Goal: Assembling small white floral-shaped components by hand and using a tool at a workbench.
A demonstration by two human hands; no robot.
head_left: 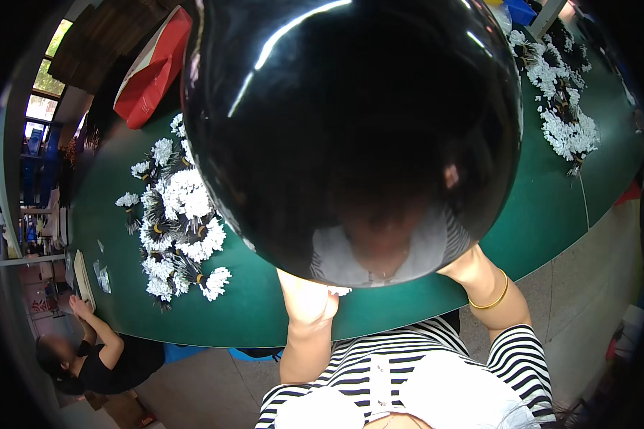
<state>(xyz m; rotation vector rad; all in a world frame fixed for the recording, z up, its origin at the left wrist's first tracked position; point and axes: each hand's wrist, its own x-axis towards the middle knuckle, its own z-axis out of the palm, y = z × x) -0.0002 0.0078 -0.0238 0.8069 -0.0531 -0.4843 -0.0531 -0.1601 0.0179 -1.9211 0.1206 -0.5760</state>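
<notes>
A large, glossy black rounded thing (350, 143) fills the middle of the view, with reflections on its surface. It covers most of both my hands. At its lower edge the heel and wrist of my left hand (308, 297) show, the fingers hidden behind it. A small white piece (341, 291) peeks out beside that hand; whether it is held cannot be made out. My right hand (464, 262) reaches under the black thing from the right, its fingers hidden too. To the left on the green table (257, 314) lie several bundles of black wires with white connectors (186, 194), tied with yellow bands.
More white-tipped wire bundles (569, 134) lie at the far right of the table. A red bag (152, 79) stands at the far left. Small clear plastic bags (104, 279) rest near the left edge, where another person (111, 361) in black sits.
</notes>
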